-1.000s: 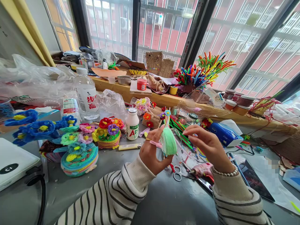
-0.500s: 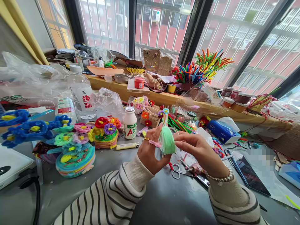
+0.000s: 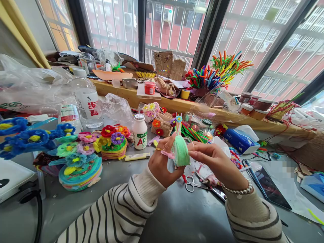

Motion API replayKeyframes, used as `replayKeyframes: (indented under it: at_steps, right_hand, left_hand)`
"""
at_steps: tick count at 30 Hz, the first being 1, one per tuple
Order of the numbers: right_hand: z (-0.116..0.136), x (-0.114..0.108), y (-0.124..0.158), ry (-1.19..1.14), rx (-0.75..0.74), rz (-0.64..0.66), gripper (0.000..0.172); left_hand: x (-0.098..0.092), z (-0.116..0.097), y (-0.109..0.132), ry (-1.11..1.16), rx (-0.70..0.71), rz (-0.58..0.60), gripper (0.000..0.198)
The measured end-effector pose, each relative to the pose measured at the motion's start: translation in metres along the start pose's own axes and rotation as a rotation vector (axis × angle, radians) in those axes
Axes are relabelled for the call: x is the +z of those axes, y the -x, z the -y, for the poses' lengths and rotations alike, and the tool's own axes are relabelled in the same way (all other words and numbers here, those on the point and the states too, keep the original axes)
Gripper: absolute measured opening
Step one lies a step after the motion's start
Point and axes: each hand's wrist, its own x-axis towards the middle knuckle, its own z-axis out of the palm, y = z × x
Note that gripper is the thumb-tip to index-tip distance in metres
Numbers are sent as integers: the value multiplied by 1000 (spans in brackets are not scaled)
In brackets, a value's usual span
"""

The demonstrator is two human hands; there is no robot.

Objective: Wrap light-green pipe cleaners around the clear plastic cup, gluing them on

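Green wound piece [image 3: 181, 152] is what we have raised above the grey table [image 3: 177, 217], near the middle of the head view, its round side turned mostly to the right. Our left hand [image 3: 162, 165] is closed around it from the left, thumb below and fingers at the far side, and a short pink strip [image 3: 167, 155] lies against those fingers. Our right hand [image 3: 217, 160] has its fingers bent, with the tips at the right edge of the piece; we cannot tell whether they pinch anything there. Just above the piece we see a small blue flower [image 3: 179, 118] on pale stems. Below our right hand lie silver scissors [image 3: 193, 184], and left of our left hand a yellow lighter [image 3: 137, 157] rests near a white bottle [image 3: 140, 131]. Farther left stand a round base with fuzzy flowers [image 3: 80, 173] in layered blue, yellow and pink, and a smaller flowered base [image 3: 114, 150] beside it. To the right, past our right hand, we have a blue tissue pack [image 3: 239, 140].
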Motion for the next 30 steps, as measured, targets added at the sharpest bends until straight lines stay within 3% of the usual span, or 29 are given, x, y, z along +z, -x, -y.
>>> replayKeyframes:
  at_steps: [30]
  right_hand:
    - [-1, 1, -1, 33, 8, -16, 17]
  left_hand:
    - [1, 0, 1, -6, -5, 1, 80]
